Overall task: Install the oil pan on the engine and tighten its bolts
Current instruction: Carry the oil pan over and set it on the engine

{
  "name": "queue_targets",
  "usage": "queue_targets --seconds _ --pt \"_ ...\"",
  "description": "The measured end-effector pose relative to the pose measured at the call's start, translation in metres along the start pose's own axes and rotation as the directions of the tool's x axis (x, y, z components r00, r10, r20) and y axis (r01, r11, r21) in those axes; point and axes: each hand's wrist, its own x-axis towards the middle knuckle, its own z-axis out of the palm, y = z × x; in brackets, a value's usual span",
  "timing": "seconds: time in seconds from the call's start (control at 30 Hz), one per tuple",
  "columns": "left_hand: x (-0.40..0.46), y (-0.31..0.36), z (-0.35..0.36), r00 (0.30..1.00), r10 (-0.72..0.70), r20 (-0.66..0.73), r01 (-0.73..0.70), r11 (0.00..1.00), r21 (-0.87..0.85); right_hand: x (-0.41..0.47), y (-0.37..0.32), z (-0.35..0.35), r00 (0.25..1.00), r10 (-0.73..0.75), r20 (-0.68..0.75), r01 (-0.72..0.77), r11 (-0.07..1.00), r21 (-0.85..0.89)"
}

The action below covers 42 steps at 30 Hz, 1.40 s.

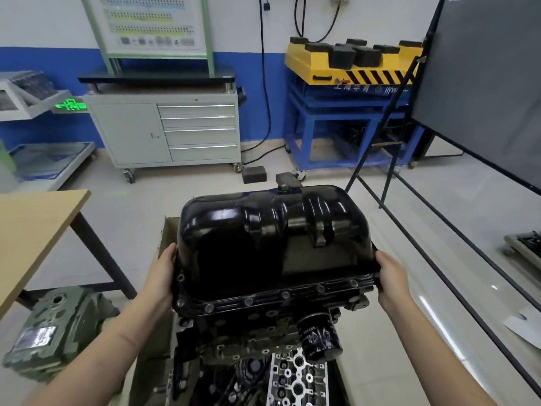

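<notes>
A glossy black oil pan (272, 238) sits dome-up on top of the dark engine block (263, 332) in the middle of the view. Several bolts (285, 295) stand in the holes along its near flange. My left hand (162, 272) grips the pan's left flange edge. My right hand (390, 276) grips the right corner of the flange. A black oil filter (320, 336) sticks out of the engine's near side below the pan. Whether the flange lies flat on the block I cannot tell.
A wooden table (35, 230) stands at the left, with a green metal housing (58, 326) on the floor beneath. A silver cylinder head (295, 379) lies in front of the engine. A grey drawer cabinet (175, 130), a blue-and-yellow lift stand (348, 92) and a black board frame (439, 218) surround the spot.
</notes>
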Motion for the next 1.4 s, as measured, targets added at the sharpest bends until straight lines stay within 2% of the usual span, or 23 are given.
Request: queue_targets --seconds 0.67,0.9,1.1,1.23,1.4 --pt "0.001 -0.001 0.006 0.999 -0.044 0.02 0.046 0.989 -0.141 0.018 0.002 0.004 0.999 -0.034 -0.007 0.033 0.994 -0.099" --pt "0.002 -0.004 0.003 0.999 -0.053 0.007 0.053 0.987 -0.154 0.019 0.003 0.002 0.998 -0.055 0.02 0.057 0.99 -0.126" --pt "0.002 -0.002 0.004 0.992 -0.117 -0.049 0.108 0.982 -0.155 0.023 0.003 -0.001 0.998 -0.051 0.038 0.056 0.986 -0.155" --pt "0.001 -0.003 0.006 0.994 -0.109 0.002 0.108 0.982 -0.158 0.026 0.003 -0.004 0.998 -0.044 0.053 0.053 0.983 -0.175" --pt "-0.002 0.0 0.008 0.994 -0.107 -0.021 0.103 0.987 -0.123 0.03 0.005 -0.007 0.997 -0.045 0.06 0.054 0.984 -0.168"
